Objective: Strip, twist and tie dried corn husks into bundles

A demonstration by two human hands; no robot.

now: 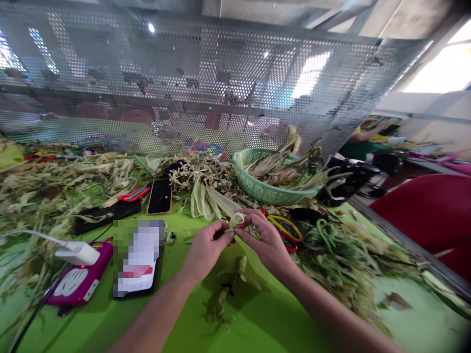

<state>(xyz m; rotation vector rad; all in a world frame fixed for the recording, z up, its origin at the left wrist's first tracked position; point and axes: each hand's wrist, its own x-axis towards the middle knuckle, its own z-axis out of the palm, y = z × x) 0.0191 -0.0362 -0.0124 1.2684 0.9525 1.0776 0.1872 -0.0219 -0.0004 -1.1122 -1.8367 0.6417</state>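
Both of my hands meet over the green table [257,318], pinching one small pale husk strip [235,219] between them. My left hand [208,245] grips its near end with thumb and fingers closed. My right hand [267,240] curls round the other end, fingers closed. A small folded husk piece [240,272] lies on the table just below my hands. Yellow and red loops [285,230] lie right behind my right hand.
A green basket [257,189] of dried husks stands behind my hands. Loose husks [73,181] cover the far table. Two phones [160,196] [138,260], a purple power strip [79,279] with a white plug, and a perforated metal screen [206,83] are there. A red thing [430,211] sits at right.
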